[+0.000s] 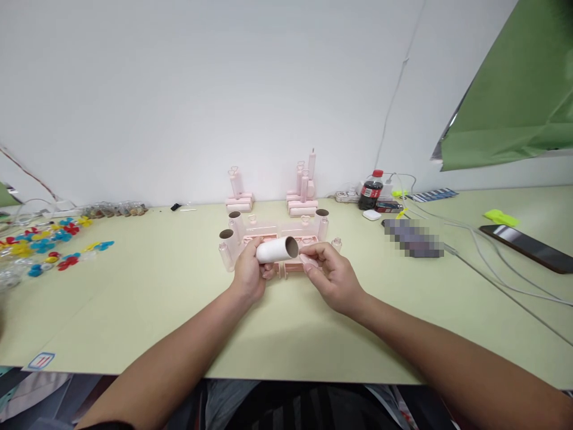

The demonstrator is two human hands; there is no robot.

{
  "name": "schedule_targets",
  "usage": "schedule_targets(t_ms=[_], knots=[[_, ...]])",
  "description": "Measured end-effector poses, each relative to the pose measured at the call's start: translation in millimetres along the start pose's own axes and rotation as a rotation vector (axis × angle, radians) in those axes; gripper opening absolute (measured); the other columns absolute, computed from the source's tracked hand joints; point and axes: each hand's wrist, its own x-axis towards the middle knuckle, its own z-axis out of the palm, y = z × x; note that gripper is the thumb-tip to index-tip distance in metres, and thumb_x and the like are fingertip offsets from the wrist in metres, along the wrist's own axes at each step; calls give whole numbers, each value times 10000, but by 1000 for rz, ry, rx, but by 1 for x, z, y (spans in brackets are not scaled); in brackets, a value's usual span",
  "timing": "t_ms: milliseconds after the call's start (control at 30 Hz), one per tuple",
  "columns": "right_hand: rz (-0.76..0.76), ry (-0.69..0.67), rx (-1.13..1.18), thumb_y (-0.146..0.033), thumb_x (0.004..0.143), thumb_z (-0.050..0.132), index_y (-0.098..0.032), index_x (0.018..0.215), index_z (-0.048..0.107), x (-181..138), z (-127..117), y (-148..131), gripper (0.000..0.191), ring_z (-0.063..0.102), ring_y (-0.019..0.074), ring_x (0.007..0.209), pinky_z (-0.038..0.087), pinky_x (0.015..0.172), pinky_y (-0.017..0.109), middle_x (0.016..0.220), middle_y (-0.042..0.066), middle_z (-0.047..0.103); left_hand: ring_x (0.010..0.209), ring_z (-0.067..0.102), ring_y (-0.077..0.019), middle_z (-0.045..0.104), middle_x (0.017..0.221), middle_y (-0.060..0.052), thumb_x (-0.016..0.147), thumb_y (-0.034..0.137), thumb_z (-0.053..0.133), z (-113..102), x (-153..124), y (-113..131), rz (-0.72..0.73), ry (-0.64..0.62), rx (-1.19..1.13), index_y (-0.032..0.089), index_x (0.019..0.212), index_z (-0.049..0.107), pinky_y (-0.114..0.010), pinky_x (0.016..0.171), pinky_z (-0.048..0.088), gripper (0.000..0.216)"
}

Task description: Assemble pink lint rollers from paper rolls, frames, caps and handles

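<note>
1. Because the white tube lies across my left hand, with fingers wrapped around it, its open end faces my right fingers; I judge that grip keeps it steady and leaves the mouth unblocked.
2. Just beside that mouth, my right hand has thumb and forefinger pressed together, pinching a small pale pink piece. I can't tell what it is.
3. Right behind my fingers sits a pink tray, partly hidden by them, probably put there for easy reach.
4. Beyond my left fingers, more tubes stand upright, a near one with its hollow end up, likely to take little room.
5. Farther back, against the wall, are two pink stands, perhaps parked out of my way.
6. Well right of my right fingers, a red-capped bottle wears a red label; its lettering is too small to read.
7. Farthest off, left and nearer my body, a blue-framed sticker seems to read "11".
</note>
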Motion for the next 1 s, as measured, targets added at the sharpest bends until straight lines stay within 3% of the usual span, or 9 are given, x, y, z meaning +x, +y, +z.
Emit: schedule_targets(t_ms=[133, 267, 567, 1000], knots=[[-88, 117, 132, -269, 897, 571, -244, 998, 483, -2, 3, 2, 136, 615, 215, 1047, 511, 885, 384, 1168, 99, 596, 359, 325, -66, 422, 477, 55, 791, 345, 570, -1, 1, -2, 9, 9, 26, 185, 777, 493, -177, 342, 196, 179], [-163, 139, 247, -235, 913, 571, -256, 1020, 478, -3, 6, 1, 143, 573, 229, 1192, 477, 997, 442, 1218, 102, 572, 370, 345, -66, 413, 496, 63, 777, 368, 600, -3, 2, -6, 43, 13, 73, 194, 767, 470, -174, 349, 204, 217], [-86, 94, 203, -305, 922, 573, -252, 1059, 471, -4, 8, 6, 180, 557, 245, 1231, 537, 919, 414, 1292, 140, 553, 390, 384, -72, 435, 550, 63, 789, 410, 575, -3, 2, -14, 104, 52, 253, 211, 755, 427, -166, 352, 253, 250], [-85, 56, 161, -312, 906, 609, -237, 1058, 530, -4, 6, 9, 187, 565, 247, 1227, 526, 951, 424, 1301, 139, 569, 383, 397, -78, 449, 537, 61, 777, 409, 598, -4, 4, -15, 112, 32, 228, 208, 754, 447, -166, 346, 249, 252]])
